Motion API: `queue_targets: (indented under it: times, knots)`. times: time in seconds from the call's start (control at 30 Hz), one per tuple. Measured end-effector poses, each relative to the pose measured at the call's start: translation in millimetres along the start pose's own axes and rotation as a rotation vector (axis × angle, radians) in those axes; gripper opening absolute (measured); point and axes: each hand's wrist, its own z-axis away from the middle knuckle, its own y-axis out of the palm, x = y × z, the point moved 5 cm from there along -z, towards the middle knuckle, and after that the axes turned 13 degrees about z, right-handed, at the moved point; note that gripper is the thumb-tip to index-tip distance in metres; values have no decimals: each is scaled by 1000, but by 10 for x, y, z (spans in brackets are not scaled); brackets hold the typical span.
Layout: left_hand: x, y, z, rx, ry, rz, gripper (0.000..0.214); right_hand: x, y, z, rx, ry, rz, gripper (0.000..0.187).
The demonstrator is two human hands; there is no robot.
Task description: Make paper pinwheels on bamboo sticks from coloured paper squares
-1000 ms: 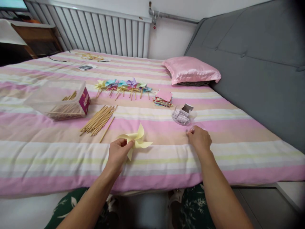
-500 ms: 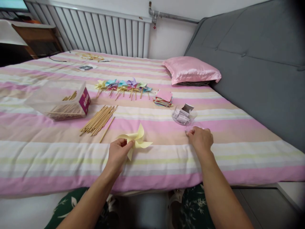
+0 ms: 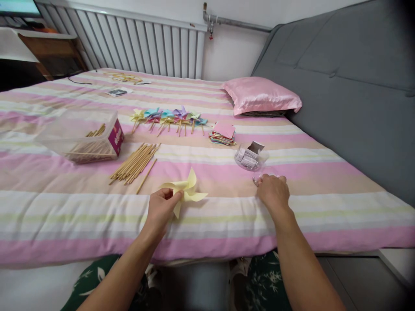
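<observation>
My left hand [image 3: 161,208] pinches a yellow paper pinwheel [image 3: 186,190] and holds it on the striped bedspread [image 3: 97,207] near the front edge. My right hand [image 3: 273,191] rests further right, fingers curled over a small clear lid or dish [image 3: 261,178] that I can barely make out. Just beyond that hand stands a small clear bowl [image 3: 249,158] with little white packets in it. A loose bundle of wooden sticks [image 3: 134,162] lies to the left of the pinwheel.
Several finished coloured pinwheels [image 3: 168,117] lie in a row further back, beside a stack of coloured paper squares [image 3: 222,133]. A clear plastic box [image 3: 81,136] with sticks stands at left. A pink pillow [image 3: 261,95] and grey headboard [image 3: 340,73] are at right.
My right hand has shifted slightly nearer and curled over the small clear thing by the bowl. The left hand and the yellow pinwheel have stayed in place.
</observation>
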Motion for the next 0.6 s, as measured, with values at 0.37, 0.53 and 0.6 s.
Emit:
queue_targets:
  times: [0.37,0.53,0.6]
  knots:
    - [18,29,7,-5,-21,-13,22,-48,3,-42,-31,44,-90,18]
    - [20,26,13,-1,-29,2,22,-81,-40,-30,-10,145,-163,16]
    - [20,23,13,-2,-31,1,22,-95,-51,-28,-21,173,-190,15]
